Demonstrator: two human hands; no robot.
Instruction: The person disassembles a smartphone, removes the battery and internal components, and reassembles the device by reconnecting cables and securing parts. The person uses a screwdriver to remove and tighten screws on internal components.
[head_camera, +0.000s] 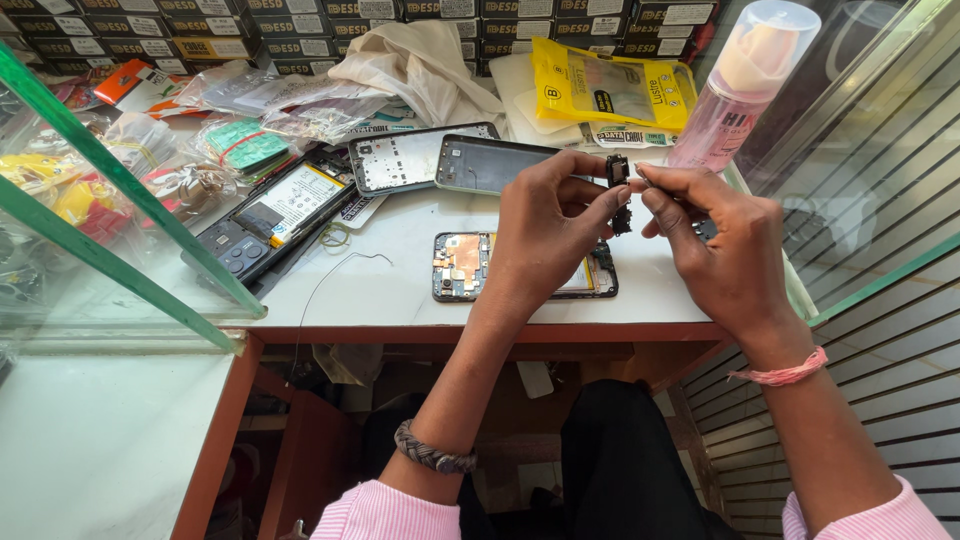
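We pinched a small black part (618, 172) between our left hand (545, 225) and right hand (725, 250), both grips closed on it, above the opened phone (463, 266) near the counter's (380, 290) front edge.

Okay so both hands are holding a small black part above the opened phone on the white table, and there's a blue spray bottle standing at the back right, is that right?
Not quite: the spray bottle is pink with a clear cap, not blue, as the head view shows. The rest holds: the left hand and right hand pinch a small black part above the opened phone on the white table.
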